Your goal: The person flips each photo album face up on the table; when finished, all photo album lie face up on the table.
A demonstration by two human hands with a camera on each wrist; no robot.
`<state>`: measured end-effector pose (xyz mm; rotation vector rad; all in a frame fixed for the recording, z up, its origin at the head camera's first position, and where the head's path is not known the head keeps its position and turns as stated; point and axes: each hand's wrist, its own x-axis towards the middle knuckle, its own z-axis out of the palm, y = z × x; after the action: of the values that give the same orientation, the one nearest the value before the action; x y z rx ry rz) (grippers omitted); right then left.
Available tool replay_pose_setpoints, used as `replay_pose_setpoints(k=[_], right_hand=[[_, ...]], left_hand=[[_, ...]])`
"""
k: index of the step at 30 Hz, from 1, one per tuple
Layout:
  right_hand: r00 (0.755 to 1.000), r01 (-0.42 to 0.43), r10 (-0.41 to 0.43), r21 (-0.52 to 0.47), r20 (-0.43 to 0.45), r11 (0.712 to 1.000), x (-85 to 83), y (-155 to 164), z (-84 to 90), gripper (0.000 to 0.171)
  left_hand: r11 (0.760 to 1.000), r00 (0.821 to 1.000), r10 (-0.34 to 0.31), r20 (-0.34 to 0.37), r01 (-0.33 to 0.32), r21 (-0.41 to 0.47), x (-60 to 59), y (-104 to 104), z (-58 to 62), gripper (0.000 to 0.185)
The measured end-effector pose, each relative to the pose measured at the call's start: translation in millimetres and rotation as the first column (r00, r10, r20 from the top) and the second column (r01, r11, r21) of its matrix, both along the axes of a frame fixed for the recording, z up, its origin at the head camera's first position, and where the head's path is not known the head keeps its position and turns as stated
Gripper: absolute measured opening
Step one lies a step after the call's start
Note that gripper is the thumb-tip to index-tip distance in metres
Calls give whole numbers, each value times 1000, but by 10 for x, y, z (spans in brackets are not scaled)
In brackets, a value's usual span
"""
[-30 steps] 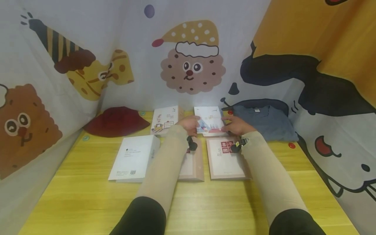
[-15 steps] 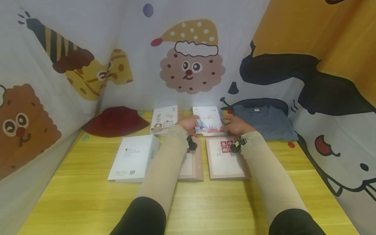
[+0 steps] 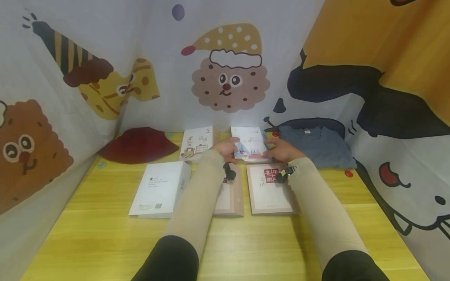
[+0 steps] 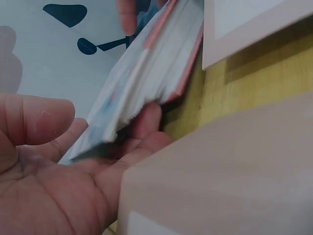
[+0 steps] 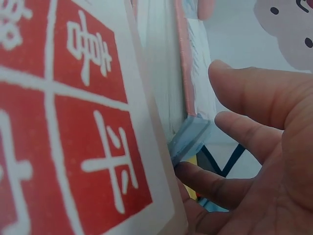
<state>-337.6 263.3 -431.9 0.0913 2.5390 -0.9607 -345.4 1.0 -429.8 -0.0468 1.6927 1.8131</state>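
In the head view, a white book with a blue and pink picture lies at the back middle of the table. My left hand is at its left side and my right hand at its right side. The left wrist view has the fingers of my left hand against the underside and page edges of the book, thumb apart from it. Seen from the right wrist, the fingers of my right hand are extended beside the blue corner of the book, thumb raised off it.
Another illustrated book lies left of my left hand. In front are a white book, a pink-bordered book partly under my left arm, and a red-stamped book. A dark red hat and a folded blue-grey shirt flank them.
The book between my hands has shifted very slightly, and its lower edges line up a little more. Both hands stay at its sides.
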Motion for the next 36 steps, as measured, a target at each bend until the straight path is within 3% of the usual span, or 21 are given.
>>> replay_pose_setpoints(k=[5,13,21,26,31,36], right_hand=[[1000,-1,1,14,-3,1000,5,-9,-3,80],[999,-29,29,-5,-45,1000,40,-83,-11,76],[998,-15,11,-78,-57,997,90,-192,-27,72],[990,-20,9,-78,-137,997,120,-272,-22,68],[968,-73,53,-71,-247,995,153,-365,45,62],[965,-100,74,-92,-251,991,196,-443,128,63]], left_hand=[[999,999,-42,-16,42,5,94,-45,99,74],[989,984,-121,-132,108,-98,146,-129,155,80],[991,985,-113,-130,103,-80,172,-199,201,82],[990,983,-118,-141,106,-88,177,-225,222,81],[984,973,-129,-191,102,-143,171,-227,204,80],[980,961,-130,-244,88,-177,193,-238,209,80]])
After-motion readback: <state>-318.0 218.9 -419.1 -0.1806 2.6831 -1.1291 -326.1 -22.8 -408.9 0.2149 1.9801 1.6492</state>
